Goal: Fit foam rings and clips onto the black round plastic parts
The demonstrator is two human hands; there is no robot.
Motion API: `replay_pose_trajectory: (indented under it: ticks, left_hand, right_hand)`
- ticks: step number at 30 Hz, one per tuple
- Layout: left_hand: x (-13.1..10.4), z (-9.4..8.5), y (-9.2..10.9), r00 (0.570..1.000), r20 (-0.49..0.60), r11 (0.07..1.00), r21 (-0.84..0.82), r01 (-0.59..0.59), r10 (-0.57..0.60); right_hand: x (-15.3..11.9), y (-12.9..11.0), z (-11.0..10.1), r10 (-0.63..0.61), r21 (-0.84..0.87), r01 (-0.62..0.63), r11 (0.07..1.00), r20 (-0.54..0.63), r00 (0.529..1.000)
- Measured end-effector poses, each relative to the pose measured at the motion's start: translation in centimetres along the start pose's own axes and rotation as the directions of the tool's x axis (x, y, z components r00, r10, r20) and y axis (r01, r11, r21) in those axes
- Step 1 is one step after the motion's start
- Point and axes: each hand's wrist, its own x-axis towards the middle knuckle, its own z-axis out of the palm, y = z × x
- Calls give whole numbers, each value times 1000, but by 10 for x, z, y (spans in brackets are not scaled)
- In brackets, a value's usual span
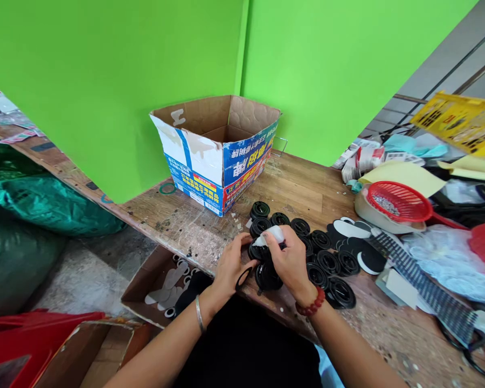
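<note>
My right hand (289, 261) is closed round a small white squeeze bottle (275, 233). The bottle is tilted, its narrow nozzle pointing down and left over a black round plastic part (256, 251). My left hand (231, 268) curves round the near left side of that part, with thumb and forefinger at its edge. A thin black ring (243, 277) is held in the left hand's fingers below the thumb. More black round parts (328, 262) stand on the wooden table around both hands, some stacked. Whether any liquid leaves the nozzle cannot be seen.
A blue and white cardboard carton (200, 172) stands open behind the parts, against green panels. Flat black and white cut-outs (361, 245), a red sieve (400, 200) and scissors (479, 350) lie to the right. Below the table edge, a cardboard box (145, 288) contains white pieces.
</note>
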Motion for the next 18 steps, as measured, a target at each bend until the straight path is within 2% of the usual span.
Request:
replay_pose_trajectory:
  ticks: [7, 12, 15, 18]
  left_hand:
    - [-1, 0, 0, 1000, -4, 1000, 17, -24, 24]
    - [-1, 1, -1, 999, -12, 998, 38, -43, 44]
    - [-2, 1, 0, 999, -11, 997, 64, -35, 36]
    - [-2, 1, 2, 1000, -6, 997, 76, -18, 18]
  right_hand:
    - [-12, -4, -20, 56, 13, -56, 998, 36, 998]
    - [-9, 10, -30, 224, 118, -228, 967, 51, 973]
    - [1, 22, -34, 335, 208, -329, 921, 8, 942]
    - [15, 30, -37, 374, 274, -344, 898, -67, 925]
